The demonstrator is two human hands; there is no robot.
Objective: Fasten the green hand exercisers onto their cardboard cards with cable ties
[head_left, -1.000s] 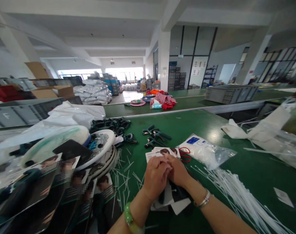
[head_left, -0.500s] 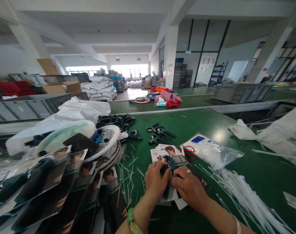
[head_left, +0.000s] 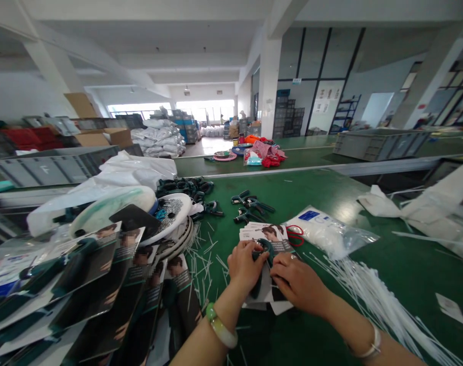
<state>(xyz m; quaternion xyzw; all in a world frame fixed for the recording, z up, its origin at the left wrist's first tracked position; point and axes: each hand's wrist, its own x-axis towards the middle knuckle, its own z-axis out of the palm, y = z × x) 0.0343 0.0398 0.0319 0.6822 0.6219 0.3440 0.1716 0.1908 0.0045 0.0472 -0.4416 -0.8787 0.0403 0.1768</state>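
My left hand [head_left: 244, 267] and my right hand [head_left: 298, 282] rest together on a dark teal hand gripper [head_left: 264, 246]. It lies on a stack of printed cards [head_left: 269, 234] on the green table [head_left: 399, 264]. The left fingers curl round the gripper's left handle. The right fingers press down on its right side and the card beneath. A red pair of scissors [head_left: 294, 237] lies just beyond the cards. White cable ties [head_left: 372, 300] fan out to the right of my right wrist.
Loose hand grippers [head_left: 250, 206] lie further back, with a bigger heap [head_left: 185, 187] to their left. Carded grippers [head_left: 102, 295] are piled at the near left. A clear bag of ties [head_left: 330, 233] sits at centre right, grey crates [head_left: 376, 145] behind.
A second ago my hands were clasped over the cards with the gripper hidden. They have parted, the gripper's top shows between them, and the camera has tilted slightly.
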